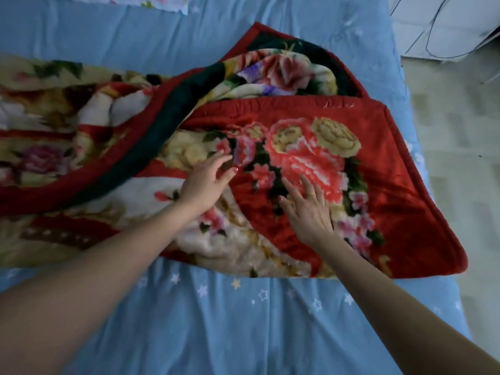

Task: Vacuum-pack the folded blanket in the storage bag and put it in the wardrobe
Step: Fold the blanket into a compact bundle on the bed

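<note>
So the floral plush blanket (311,158) is spread across the blue star-print bedsheet (216,320), only partly folded: one red-bordered corner is flipped over on the right side, and the rest trails off loose and bunched toward the left edge of the view. Both hands are laid on the folded-over part. The left hand (207,182) is set down with fingers spread and slightly bent, nothing gripped, and the right hand (308,209) is pressed flat with straight fingers, a ring (313,195) visible on one of them. No storage bag or wardrobe can be seen here, so packing looks a fair way off. The fabric looks thick, fluffy and floppy, probably fairly heavy for its size, and it'll likely slump and slide over itself when lifted. The stitched red border is probably the best bit to be grabbed, at the corners, so folds can be pulled square instead of bunched.
</note>
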